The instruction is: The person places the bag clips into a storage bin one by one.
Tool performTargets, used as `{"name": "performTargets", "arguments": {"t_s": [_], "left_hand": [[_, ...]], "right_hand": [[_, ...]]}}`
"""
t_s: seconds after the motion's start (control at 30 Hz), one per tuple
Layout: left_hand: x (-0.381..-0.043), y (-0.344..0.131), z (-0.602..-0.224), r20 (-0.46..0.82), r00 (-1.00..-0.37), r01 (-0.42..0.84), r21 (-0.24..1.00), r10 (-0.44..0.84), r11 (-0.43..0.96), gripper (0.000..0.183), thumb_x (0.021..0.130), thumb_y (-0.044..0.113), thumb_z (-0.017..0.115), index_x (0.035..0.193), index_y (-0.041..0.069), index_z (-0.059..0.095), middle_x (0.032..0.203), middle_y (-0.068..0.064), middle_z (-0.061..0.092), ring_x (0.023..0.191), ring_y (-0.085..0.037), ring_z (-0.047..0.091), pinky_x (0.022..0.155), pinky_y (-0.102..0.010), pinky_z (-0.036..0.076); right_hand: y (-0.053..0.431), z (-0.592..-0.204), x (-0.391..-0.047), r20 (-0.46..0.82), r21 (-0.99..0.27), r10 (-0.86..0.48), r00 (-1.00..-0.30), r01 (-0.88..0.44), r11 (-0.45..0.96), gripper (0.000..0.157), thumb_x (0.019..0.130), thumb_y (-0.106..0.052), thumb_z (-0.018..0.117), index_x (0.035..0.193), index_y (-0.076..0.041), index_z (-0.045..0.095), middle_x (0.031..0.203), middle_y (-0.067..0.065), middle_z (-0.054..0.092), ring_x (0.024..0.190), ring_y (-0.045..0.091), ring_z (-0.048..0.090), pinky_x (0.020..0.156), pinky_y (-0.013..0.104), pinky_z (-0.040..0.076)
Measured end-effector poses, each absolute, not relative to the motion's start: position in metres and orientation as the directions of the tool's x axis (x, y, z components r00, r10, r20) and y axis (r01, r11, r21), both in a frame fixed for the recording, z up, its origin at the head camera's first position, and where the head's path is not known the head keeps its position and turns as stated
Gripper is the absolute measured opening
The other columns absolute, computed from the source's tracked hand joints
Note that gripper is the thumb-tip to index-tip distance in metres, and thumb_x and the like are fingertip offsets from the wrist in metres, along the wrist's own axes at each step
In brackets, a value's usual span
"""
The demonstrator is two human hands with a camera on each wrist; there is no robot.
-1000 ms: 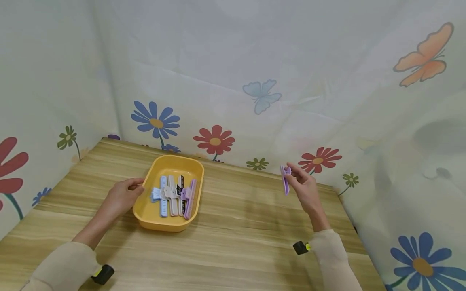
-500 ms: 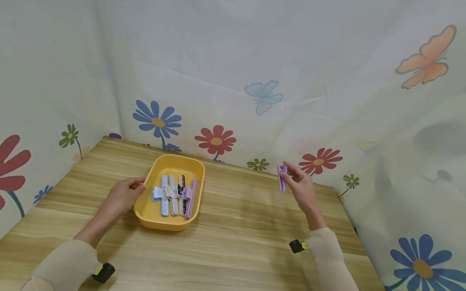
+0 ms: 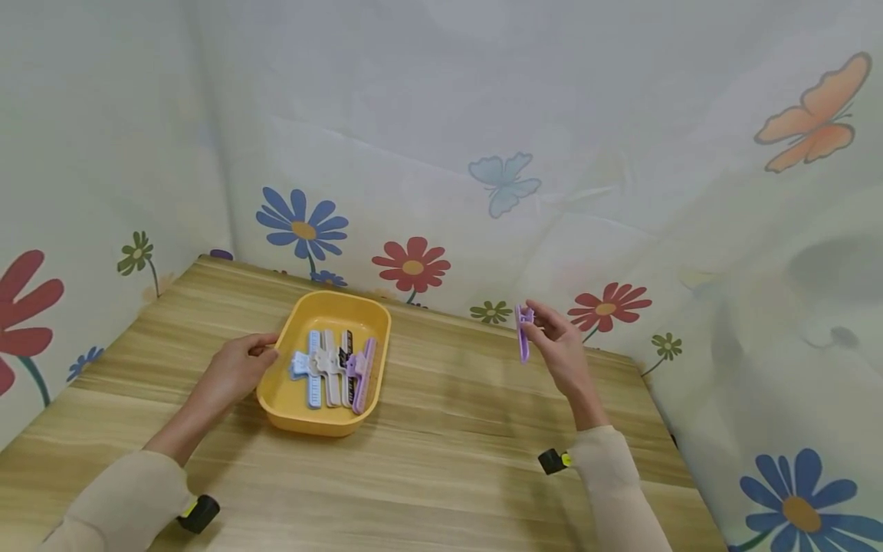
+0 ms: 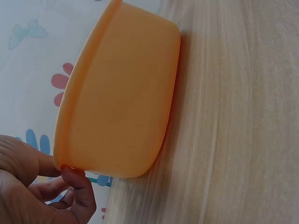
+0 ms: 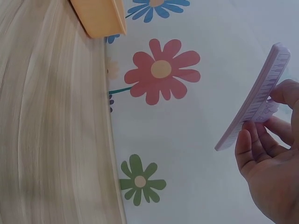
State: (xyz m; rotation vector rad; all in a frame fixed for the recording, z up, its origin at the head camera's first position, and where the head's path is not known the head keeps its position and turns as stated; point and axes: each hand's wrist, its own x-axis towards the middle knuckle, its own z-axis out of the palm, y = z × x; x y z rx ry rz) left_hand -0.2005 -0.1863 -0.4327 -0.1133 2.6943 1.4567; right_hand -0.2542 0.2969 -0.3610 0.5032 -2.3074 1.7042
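Note:
My left hand (image 3: 239, 368) pinches the left rim of a yellow plastic basin (image 3: 276, 410), thumb and fingers at its edge in the left wrist view. Inside the basin several long-jawed bag clips lie side by side: a blue clip (image 3: 314, 383), a grey-white clip (image 3: 331, 383), a black-patterned clip (image 3: 348, 337) and a purple clip (image 3: 366, 376). Off to the right, my right hand (image 3: 562, 353) holds another purple bag clip (image 3: 522, 337) up above the table. The right wrist view shows ruler-like marks along this clip (image 5: 257, 95), its handle between thumb and fingers.
The wood-grain table (image 3: 428, 475) runs back to a pale curtain (image 3: 386, 115) printed with flowers and butterflies. More curtain stands close along the left and right sides. A black wrist camera (image 3: 198, 514) hangs below the left sleeve, another camera (image 3: 550, 461) by the right.
My right hand has moved slightly left with the purple bag clip. My left hand keeps its grip on the basin rim, and the clips inside lie as before.

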Motion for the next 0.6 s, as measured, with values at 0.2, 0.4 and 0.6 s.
{"name": "performTargets", "arguments": {"t_s": [0.2, 0.4, 0.6], "left_hand": [[-0.2, -0.187, -0.433, -0.091, -0.996, -0.089, 0.826, -0.025, 0.556, 0.05, 0.109, 0.019, 0.048, 0.148, -0.012, 0.045, 0.128, -0.031, 0.057, 0.107, -0.036, 0.057, 0.08, -0.037, 0.051], [-0.2, -0.187, -0.434, -0.092, -0.995, -0.09, 0.828, -0.024, 0.553, 0.05, 0.109, 0.019, 0.048, 0.148, -0.011, 0.045, 0.128, -0.031, 0.057, 0.107, -0.036, 0.056, 0.08, -0.036, 0.052], [-0.201, -0.187, -0.435, -0.081, -0.996, -0.08, 0.828, -0.022, 0.555, 0.05, 0.108, 0.019, 0.049, 0.147, -0.012, 0.046, 0.128, -0.031, 0.057, 0.11, -0.037, 0.057, 0.083, -0.039, 0.052]], "right_hand": [[0.288, -0.362, -0.256, 0.398, -0.874, -0.149, -0.905, -0.424, 0.236, 0.045, 0.099, 0.0, 0.067, 0.141, 0.011, 0.055, 0.127, 0.034, 0.061, 0.1, 0.011, 0.065, 0.087, 0.021, 0.054], [0.278, -0.363, -0.258, 0.401, -0.878, -0.162, -0.902, -0.428, 0.214, 0.045, 0.098, 0.0, 0.067, 0.141, 0.01, 0.056, 0.126, 0.032, 0.061, 0.1, 0.013, 0.064, 0.087, 0.021, 0.053], [0.27, -0.364, -0.262, 0.405, -0.878, -0.175, -0.897, -0.435, 0.197, 0.047, 0.098, 0.001, 0.067, 0.141, 0.012, 0.054, 0.124, 0.028, 0.063, 0.1, 0.014, 0.064, 0.086, 0.022, 0.054]]}}
